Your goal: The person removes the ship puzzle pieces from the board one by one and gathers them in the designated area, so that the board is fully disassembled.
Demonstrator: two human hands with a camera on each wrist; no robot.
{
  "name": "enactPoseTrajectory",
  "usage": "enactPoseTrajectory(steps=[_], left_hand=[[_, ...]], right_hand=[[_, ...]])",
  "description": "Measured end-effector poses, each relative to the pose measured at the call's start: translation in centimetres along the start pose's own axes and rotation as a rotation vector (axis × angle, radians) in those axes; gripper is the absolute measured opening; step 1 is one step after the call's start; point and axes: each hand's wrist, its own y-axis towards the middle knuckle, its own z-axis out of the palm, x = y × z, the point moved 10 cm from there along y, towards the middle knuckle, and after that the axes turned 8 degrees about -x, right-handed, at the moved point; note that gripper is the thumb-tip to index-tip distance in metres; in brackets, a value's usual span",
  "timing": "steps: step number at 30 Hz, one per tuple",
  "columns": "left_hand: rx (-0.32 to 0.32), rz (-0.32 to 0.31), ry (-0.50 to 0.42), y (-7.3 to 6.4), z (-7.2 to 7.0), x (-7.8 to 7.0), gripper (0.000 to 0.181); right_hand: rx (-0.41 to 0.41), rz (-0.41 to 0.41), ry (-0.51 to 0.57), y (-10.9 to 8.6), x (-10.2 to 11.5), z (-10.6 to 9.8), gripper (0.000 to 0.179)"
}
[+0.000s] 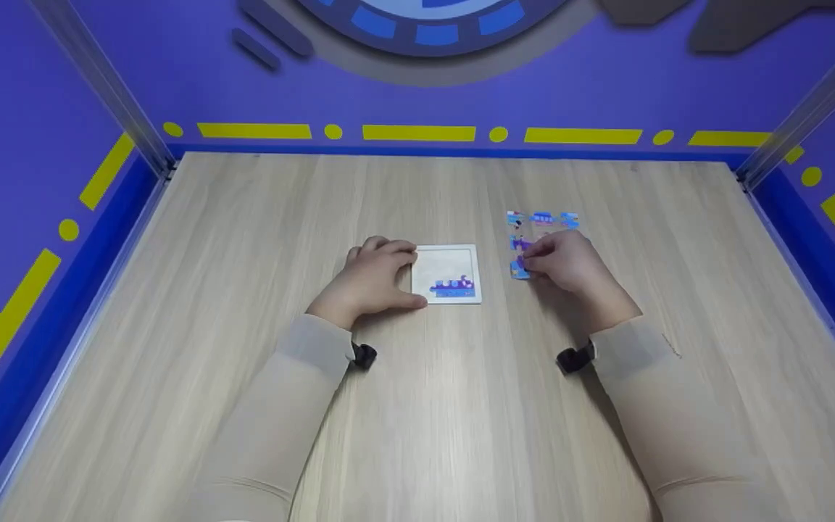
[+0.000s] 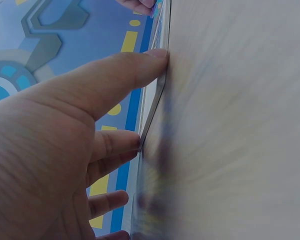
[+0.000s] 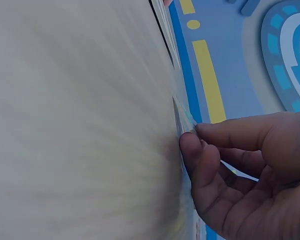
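Note:
A white square puzzle tray [image 1: 441, 262] lies on the table, with joined blue and purple jigsaw pieces [image 1: 454, 288] in its near right corner. My left hand [image 1: 370, 279] holds the tray by its left side, thumb at the near corner and fingers at the far one. In the left wrist view the thumb [image 2: 125, 75] and index fingertip meet the tray's edge [image 2: 152, 107]. Right of the tray, my right hand [image 1: 570, 262] pinches a jigsaw piece [image 1: 521, 262] between thumb and fingertips, which partly hide it. Right at these fingertips shows a thin edge [image 3: 179, 112] in the right wrist view.
Several loose jigsaw pieces [image 1: 542, 217] lie in a group around and under my right hand, some hidden by it. The wooden table [image 1: 417, 406] is bounded by a purple back wall [image 1: 417, 101] and side walls with yellow markings.

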Motion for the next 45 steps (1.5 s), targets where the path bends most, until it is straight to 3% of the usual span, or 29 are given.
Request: enactPoseTrajectory(steps=[25,33,40,45], left_hand=[[0.002,-0.001,0.004,-0.1,0.1,0.1,0.088],[-0.004,0.001,-0.010,-0.1,0.0,0.1,0.087],[-0.008,0.001,-0.019,0.0,-0.1,0.1,0.088],[-0.002,0.003,-0.024,0.1,0.0,0.1,0.089]], right_hand=[[-0.034,0.001,-0.034,-0.1,0.5,-0.5,0.028],[-0.037,-0.089,-0.008,-0.8,3.3,0.7,0.032],[-0.004,-0.065,-0.018,-1.9,5.8,2.0,0.034],[-0.007,-0.098,-0.016,-2.6,8.2,2.7,0.035]])
